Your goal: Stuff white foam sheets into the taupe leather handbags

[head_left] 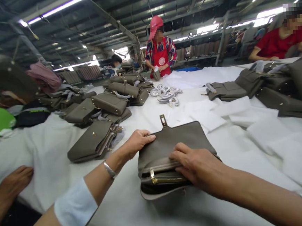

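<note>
A grey-green handbag (179, 135) lies before me on the white-covered table, its flap folded back with the metal clasp tab pointing away. My left hand (140, 140) pinches the flap's left edge between thumb and fingers. At the bag's mouth, my right hand (194, 162) has its fingers curled over the inner lining edge; the fingertips are partly hidden. Below that hand, a gold zipper (166, 180) with a gold pull runs across the inside pocket. The bag's mouth gapes toward me, and its interior is dark.
Another handbag (91, 140) lies to the left, with piles of bags (123, 90) behind it and more bags (227, 90) at right. Wrapped straps (166, 93) and white sheets (261, 118) cover parts of the table. A co-worker's hand (16, 181) rests at far left; people work opposite.
</note>
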`<state>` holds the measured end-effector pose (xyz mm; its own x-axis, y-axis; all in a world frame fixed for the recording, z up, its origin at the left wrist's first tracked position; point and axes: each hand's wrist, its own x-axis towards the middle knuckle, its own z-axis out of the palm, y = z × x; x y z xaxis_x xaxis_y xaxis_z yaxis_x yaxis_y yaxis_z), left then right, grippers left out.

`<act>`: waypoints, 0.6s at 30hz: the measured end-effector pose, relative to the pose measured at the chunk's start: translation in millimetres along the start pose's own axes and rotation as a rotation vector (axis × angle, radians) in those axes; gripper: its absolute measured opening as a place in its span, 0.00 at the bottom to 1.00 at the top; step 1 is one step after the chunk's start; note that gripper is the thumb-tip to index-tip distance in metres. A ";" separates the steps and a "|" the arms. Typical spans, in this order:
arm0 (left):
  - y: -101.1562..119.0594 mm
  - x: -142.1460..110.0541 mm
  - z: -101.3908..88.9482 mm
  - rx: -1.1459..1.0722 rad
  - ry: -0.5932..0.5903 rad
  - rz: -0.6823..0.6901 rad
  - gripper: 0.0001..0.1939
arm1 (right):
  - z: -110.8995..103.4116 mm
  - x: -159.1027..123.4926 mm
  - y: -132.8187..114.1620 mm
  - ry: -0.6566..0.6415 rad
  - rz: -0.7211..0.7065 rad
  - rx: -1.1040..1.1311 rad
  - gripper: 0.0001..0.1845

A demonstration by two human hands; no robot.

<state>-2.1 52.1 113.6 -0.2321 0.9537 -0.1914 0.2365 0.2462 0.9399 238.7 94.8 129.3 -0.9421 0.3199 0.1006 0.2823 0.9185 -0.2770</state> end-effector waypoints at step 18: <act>-34.1 -47.7 -9.4 0.302 0.383 0.741 0.07 | -2.8 77.1 3.9 -0.117 -0.460 -0.145 0.05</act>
<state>-8.0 -3.3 93.3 -0.2073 0.7760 0.5956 0.6779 -0.3250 0.6594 167.7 123.7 138.7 -0.9867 -0.1465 0.0705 -0.1527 0.9839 -0.0928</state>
